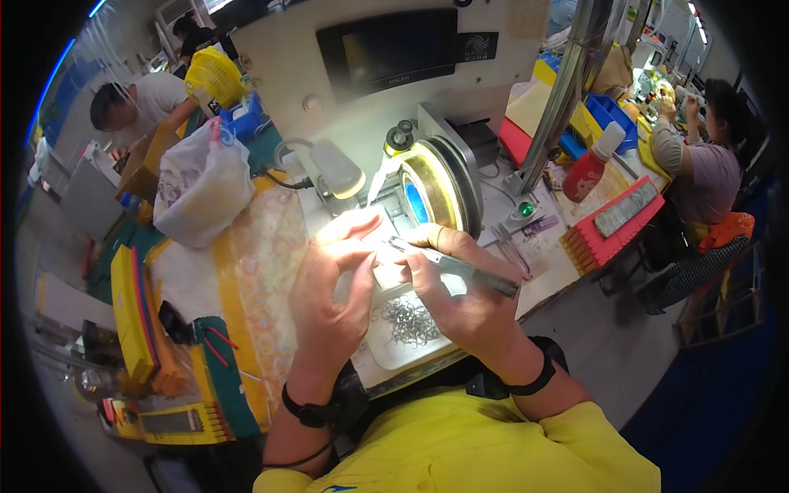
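Under the bright lamp my two hands come together above the bench. My right hand (472,308) is closed round a flat grey metal hand tool (475,273), whose narrow tip points left toward my other hand. With thumb and fingers pinched, my left hand (329,283) is closed near that tip; glare hides what it holds, if anything. Below them, a white tray (380,359) carries a heap of small curled metal pieces (408,320). Just beyond my hands stands a machine wheel (433,185) with a gold-coloured rim and blue centre.
A lamp head (338,171) and a white nozzle (380,177) hang close above my hands. Tweezers (514,251) lie at the right, near a red bottle (588,168) and a pink tray (620,218). A white plastic bag (203,185) stands left. Other people sit on both sides.
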`<action>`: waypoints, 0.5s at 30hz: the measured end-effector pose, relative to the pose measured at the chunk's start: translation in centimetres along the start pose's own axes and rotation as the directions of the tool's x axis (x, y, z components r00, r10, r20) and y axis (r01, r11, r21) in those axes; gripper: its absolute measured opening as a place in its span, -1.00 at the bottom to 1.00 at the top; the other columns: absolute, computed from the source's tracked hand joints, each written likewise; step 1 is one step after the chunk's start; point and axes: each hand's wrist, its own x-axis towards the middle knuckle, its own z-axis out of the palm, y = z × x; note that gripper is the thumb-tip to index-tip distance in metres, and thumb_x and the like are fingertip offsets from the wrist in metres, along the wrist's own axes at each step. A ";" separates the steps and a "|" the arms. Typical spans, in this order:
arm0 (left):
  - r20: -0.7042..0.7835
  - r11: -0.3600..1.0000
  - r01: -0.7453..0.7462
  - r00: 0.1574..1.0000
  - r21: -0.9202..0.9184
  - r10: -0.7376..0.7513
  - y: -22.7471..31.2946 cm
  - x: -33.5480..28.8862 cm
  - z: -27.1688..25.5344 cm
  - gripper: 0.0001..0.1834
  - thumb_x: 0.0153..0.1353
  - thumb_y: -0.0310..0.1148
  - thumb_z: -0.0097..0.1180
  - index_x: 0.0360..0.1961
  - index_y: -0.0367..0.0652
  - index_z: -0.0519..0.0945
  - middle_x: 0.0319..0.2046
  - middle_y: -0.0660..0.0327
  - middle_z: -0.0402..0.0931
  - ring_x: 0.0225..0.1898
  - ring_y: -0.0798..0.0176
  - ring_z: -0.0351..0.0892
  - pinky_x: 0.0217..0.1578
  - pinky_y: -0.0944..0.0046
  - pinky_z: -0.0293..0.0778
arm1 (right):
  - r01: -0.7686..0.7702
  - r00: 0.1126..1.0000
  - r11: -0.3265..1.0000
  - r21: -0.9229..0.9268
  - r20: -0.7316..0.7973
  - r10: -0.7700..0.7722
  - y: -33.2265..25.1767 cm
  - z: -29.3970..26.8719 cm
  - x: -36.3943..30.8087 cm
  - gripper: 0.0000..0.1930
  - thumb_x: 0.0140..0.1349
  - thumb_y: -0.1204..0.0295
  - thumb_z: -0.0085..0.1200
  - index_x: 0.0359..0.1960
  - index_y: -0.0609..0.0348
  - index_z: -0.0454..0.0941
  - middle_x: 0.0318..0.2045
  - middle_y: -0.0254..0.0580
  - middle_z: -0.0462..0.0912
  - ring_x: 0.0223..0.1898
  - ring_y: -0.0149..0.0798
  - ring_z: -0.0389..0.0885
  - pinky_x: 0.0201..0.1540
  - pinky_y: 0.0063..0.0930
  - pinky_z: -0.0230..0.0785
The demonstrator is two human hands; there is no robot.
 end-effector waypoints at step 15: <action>-0.038 0.997 -0.059 0.997 0.048 0.061 -0.2 -0.1 0.2 -0.80 0.43 -0.76 0.20 0.01 -0.35 0.61 0.31 -0.21 0.61 0.36 -0.04 0.68 0.25 0.12 0.71 | 0.032 0.985 0.999 -0.034 -0.170 -0.037 -0.8 -2.1 -0.9 -0.87 0.40 0.63 0.27 -0.06 0.28 0.71 -0.31 -0.19 0.75 -0.36 -0.34 0.76 -0.28 -0.45 0.59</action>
